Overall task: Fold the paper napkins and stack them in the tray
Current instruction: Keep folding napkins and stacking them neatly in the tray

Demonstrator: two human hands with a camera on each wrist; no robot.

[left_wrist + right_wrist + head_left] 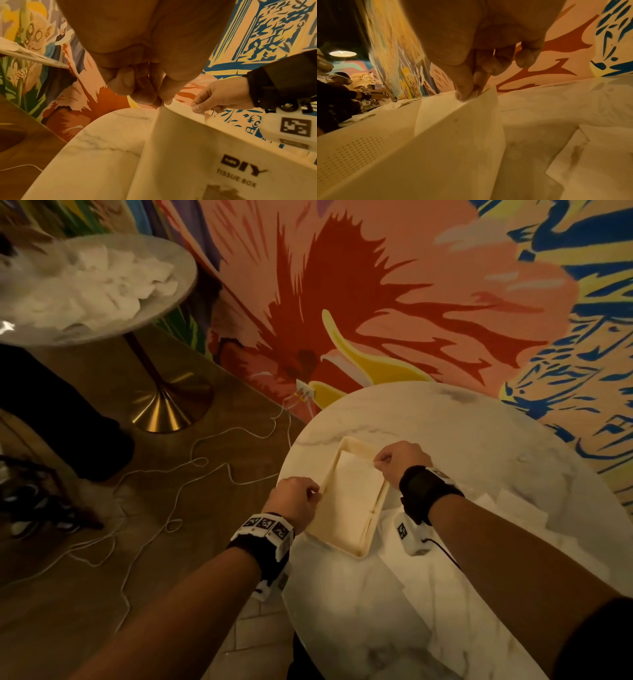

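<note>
step: napkin (354, 484) held over tray (346, 544)
grip: left hand (297, 501) and right hand (399, 462) each pinch a corner
next: likely lower it flat, toward 12 o'clock end

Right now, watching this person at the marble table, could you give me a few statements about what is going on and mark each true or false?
1. Both hands pinch one napkin. True.
2. The left hand rests flat on the table. False: it pinches the napkin's edge.
3. The napkin is held over the tray. True.
4. The tray is on the floor. False: it sits on the round marble table.
5. The right hand is empty. False: it pinches a napkin corner.
</note>
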